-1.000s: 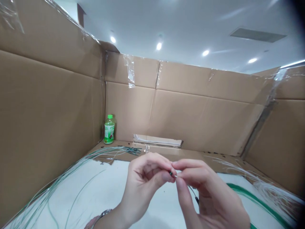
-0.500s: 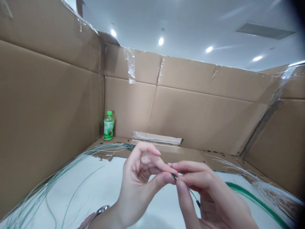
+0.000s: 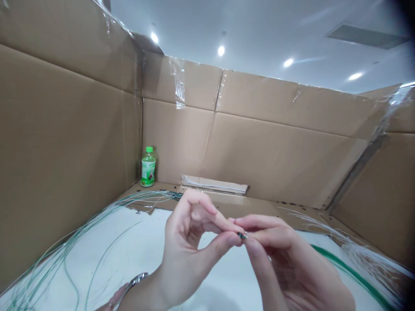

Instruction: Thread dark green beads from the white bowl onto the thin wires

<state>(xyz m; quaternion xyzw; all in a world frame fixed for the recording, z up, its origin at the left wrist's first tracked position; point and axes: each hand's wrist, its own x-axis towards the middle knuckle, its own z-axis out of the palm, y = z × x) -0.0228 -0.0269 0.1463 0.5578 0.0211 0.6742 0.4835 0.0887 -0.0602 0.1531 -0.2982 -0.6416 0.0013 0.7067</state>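
Between thumb and forefinger, my left hand (image 3: 197, 246) pinches a tiny dark green piece (image 3: 240, 236), its exact kind too small to make out. My right hand (image 3: 282, 255) closes its thumb and forefinger on a thin pale wire end (image 3: 245, 236) right beside that piece. The fingertips of both hands nearly touch. The rest of the wire is hidden behind my right fingers. On the left, a spread of green and white wires (image 3: 81, 226) reaches back toward the rear edge. To the right lie a green wire bundle (image 3: 350, 270) and loose white wires (image 3: 366, 255).
Cardboard walls (image 3: 275, 160) enclose the white work surface (image 3: 129, 246) on the left, back and right. A green-capped bottle (image 3: 148, 168) stands in the back left corner. A cardboard strip (image 3: 215, 185) with white wires rests against the back wall.
The dark wire with a black end that hung below my right hand is now out of sight. Both hands stay pinched together, and the view has tilted slightly.
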